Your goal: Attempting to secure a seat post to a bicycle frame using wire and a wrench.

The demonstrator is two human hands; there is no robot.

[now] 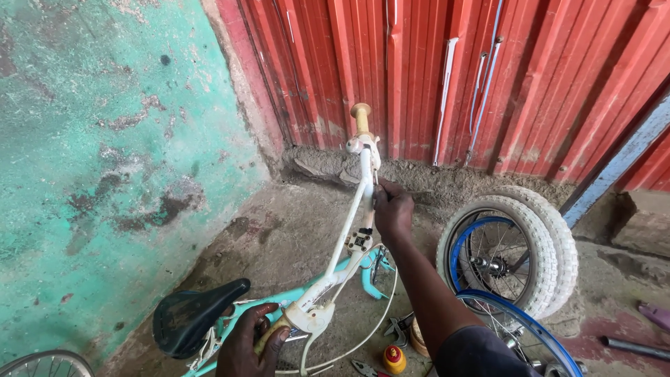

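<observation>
A small turquoise bicycle frame (363, 274) lies on the ground with a black saddle (192, 314) at the lower left. Its white handlebar (356, 216) rises toward a yellow grip (361, 117) near the red wall. My left hand (248, 342) is closed on the near handlebar grip at the bottom of the view. My right hand (392, 209) reaches forward and pinches something small by the upper part of the bar, just below the brake lever mount (364, 145). What it pinches is too small to tell. A white cable (370, 331) loops beneath the bar.
Two small wheels with white tyres (537, 244) lean against the red corrugated wall (488, 77). A blue rim (523, 328) lies nearer. Pliers (396, 327), a small yellow bottle with a red cap (394, 359) and a metal tube (635, 347) lie on the concrete floor. A green painted wall (105, 160) stands left.
</observation>
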